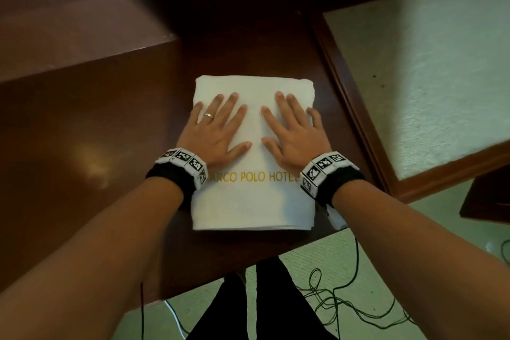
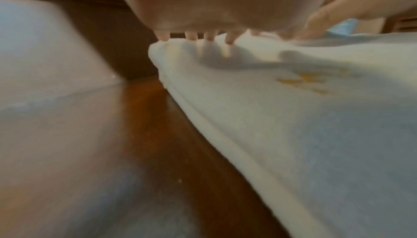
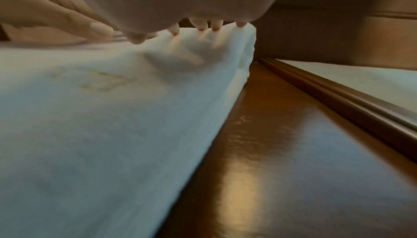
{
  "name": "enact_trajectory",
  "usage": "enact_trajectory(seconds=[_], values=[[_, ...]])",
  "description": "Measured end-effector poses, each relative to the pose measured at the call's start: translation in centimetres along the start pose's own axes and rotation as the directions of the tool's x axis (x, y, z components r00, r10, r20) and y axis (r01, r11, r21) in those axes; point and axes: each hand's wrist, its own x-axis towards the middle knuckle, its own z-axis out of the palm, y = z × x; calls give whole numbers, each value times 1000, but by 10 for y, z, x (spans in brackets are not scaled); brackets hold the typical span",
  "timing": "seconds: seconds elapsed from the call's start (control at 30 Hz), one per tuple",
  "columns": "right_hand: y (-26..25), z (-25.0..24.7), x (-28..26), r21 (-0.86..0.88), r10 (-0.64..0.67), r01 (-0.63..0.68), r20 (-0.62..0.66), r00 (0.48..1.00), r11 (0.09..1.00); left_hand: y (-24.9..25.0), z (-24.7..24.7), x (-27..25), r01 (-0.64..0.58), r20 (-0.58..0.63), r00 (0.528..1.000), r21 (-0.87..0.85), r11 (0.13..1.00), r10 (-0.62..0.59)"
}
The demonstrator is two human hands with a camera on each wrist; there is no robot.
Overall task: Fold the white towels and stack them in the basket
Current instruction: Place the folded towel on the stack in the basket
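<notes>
A white towel [image 1: 254, 201] lies folded into a thick rectangle on the dark wooden table [image 1: 96, 124], with gold lettering across its top. Both hands press flat on its far half, fingers straight and spread. My left hand [image 1: 220, 127] covers the left side and wears a ring. My right hand [image 1: 292, 130] covers the right side. In the left wrist view the towel [image 2: 304, 126] fills the right and the left hand's fingertips [image 2: 192, 36] touch its far edge. In the right wrist view the towel [image 3: 101, 126] fills the left under the fingertips [image 3: 216, 26]. No basket is in view.
A raised wooden block [image 1: 69, 30] stands at the back left of the table. A wood-framed pale panel [image 1: 427, 77] lies to the right. The table's near edge runs just below the towel; cables [image 1: 345, 303] trail over the pale floor beneath, beside dark-clothed legs [image 1: 262, 312].
</notes>
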Motion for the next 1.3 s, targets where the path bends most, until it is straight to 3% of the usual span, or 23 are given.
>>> enact_trajectory(seconds=[0.13,0.2,0.3,0.37,0.5,0.7,0.77,0.9,1.13,1.3], values=[[27,10,4,32,83,-88,149,985,996,-13,10,4,100,113,989,-23,995,-97],[29,8,-3,53,120,-128,137,983,990,-16,6,-3,180,130,977,-73,981,-170],[19,6,-22,170,276,-290,103,956,942,-12,3,-20,339,132,938,-150,929,-321],[9,9,-40,290,375,-404,152,914,867,-3,3,-37,422,147,904,-172,890,-401],[-13,21,-71,509,487,-530,229,843,678,19,-1,-63,563,302,824,-333,757,-480],[-31,31,-87,621,632,-686,368,682,379,33,17,-88,681,420,724,-562,470,-547],[-34,34,-94,617,614,-723,451,648,311,34,19,-95,661,431,734,-630,408,-524],[-43,29,-110,640,540,-712,506,673,288,43,7,-109,581,386,791,-717,386,-474],[-39,-28,-128,744,622,-615,358,697,261,56,-51,-110,386,199,895,-795,468,-400],[-16,-77,-144,847,643,-468,216,735,250,73,-102,-99,282,99,923,-833,476,-373]])
